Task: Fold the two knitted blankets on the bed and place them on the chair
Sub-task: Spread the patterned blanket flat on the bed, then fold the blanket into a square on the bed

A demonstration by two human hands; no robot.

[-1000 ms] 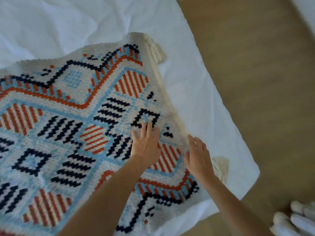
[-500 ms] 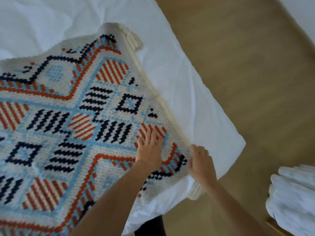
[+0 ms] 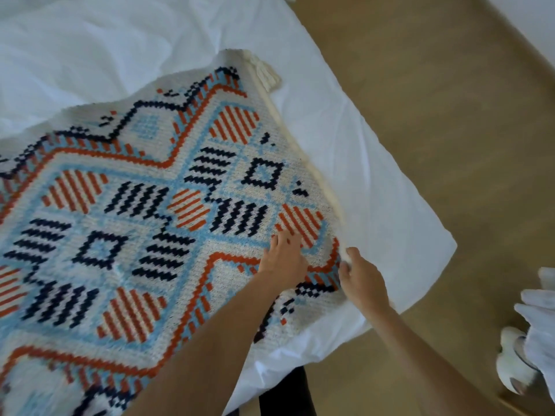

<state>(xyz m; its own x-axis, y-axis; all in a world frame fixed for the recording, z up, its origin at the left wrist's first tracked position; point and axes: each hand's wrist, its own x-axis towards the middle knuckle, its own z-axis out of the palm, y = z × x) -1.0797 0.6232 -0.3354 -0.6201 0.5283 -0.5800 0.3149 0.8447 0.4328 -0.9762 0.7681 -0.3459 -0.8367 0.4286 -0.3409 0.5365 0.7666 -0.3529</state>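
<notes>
A knitted blanket with an orange, navy and light blue pattern on cream lies spread over the white bed. A cream tassel hangs from its far right corner. My left hand rests flat on the blanket near its right edge, fingers spread. My right hand pinches the blanket's cream right edge close to the near corner. Only one blanket is in view, and no chair shows.
The bed's corner juts out over a tan floor on the right. Crumpled white fabric lies at the lower right edge. Rumpled white bedding fills the far left.
Both hands slid along the blanket's right edge toward its near corner. The near tassel that showed a second ago is now out of sight. The view shifted a little.
</notes>
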